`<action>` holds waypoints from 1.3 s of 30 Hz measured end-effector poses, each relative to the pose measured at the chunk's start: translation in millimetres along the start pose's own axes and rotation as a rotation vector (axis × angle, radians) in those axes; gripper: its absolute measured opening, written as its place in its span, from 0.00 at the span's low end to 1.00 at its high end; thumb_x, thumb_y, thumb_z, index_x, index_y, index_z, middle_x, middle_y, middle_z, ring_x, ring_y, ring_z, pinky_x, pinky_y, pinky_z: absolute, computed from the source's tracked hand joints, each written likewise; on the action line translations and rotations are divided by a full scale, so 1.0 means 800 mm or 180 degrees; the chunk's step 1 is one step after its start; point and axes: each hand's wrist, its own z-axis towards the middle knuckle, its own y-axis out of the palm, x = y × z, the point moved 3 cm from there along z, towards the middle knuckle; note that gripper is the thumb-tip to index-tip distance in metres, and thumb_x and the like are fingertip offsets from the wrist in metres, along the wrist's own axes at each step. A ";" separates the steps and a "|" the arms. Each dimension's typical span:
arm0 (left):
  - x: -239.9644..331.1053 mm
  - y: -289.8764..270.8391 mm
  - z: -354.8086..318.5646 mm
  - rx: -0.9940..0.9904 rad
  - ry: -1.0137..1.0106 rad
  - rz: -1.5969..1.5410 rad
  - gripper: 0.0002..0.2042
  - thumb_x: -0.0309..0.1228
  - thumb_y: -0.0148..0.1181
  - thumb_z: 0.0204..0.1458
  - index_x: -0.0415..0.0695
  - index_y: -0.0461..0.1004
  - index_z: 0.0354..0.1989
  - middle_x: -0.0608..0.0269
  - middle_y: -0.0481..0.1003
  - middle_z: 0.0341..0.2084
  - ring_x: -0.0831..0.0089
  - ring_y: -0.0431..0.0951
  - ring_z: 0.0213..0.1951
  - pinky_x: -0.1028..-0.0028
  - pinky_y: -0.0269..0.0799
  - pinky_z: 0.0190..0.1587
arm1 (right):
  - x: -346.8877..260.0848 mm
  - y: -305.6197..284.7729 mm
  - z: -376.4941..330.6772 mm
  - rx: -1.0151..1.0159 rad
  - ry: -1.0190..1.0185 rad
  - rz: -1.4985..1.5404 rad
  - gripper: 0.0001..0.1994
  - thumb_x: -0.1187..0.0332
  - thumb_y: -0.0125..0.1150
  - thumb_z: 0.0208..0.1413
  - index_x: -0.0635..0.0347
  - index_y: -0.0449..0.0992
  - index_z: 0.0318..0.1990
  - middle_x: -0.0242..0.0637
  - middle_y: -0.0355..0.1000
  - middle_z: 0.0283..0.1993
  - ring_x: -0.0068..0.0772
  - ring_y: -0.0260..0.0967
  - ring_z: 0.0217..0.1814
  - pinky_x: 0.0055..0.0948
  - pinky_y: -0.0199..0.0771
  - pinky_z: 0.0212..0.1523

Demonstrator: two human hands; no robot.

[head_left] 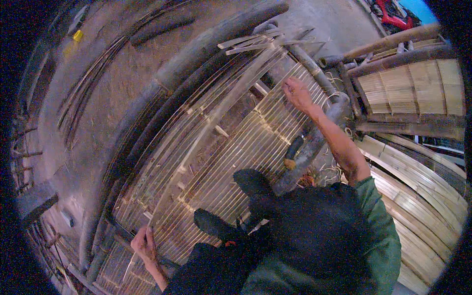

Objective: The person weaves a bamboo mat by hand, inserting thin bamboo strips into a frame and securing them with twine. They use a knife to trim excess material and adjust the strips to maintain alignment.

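Note:
Below me lies a mat of thin parallel bamboo slats [268,129], bound by crosswise ties. At the lower left, my left hand [143,246] has its fingers closed at the near end of a bamboo strip [216,112], which runs away along the mat's left side. My right hand [298,94] reaches over the mat's far end, fingers pinched together; what lies between them is too small to make out. Just right of the slats is a dark curved object [295,147] with a tan end.
My dark shoes [250,181] are on the slats. Thick bamboo poles [172,73] lie along the left, with loose strips [255,41] across the far end. Bamboo panels [408,88] stand at the right. A red object [393,17] is at the far right.

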 end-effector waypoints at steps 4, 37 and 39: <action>-0.017 -0.001 -0.004 0.0416 0.0195 0.0203 0.07 0.27 0.55 0.53 0.34 0.76 0.33 0.55 0.75 0.21 0.69 0.73 0.21 0.73 0.67 0.27 | -0.018 0.010 0.015 -0.0218 -0.1209 -0.0252 0.12 0.70 0.58 0.48 0.59 0.72 0.41 0.49 0.62 0.54 0.54 0.61 0.54 0.41 0.65 0.53; 0.005 0.070 0.056 0.0433 0.1008 0.0331 0.08 0.32 0.60 0.51 0.42 0.79 0.32 0.54 0.78 0.23 0.64 0.78 0.22 0.70 0.71 0.27 | 0.151 -0.150 -0.474 -0.0799 0.1687 -0.1091 0.13 0.65 0.49 0.53 0.66 0.72 0.39 0.55 0.71 0.38 0.58 0.69 0.42 0.49 0.68 0.42; 0.001 0.069 0.042 0.0290 0.0757 0.0124 0.07 0.33 0.60 0.51 0.42 0.79 0.32 0.56 0.78 0.22 0.65 0.77 0.21 0.71 0.71 0.26 | 0.099 -0.090 -0.336 -0.0139 0.1030 -0.0211 0.19 0.56 0.47 0.60 0.65 0.71 0.29 0.46 0.68 0.25 0.40 0.66 0.29 0.36 0.64 0.30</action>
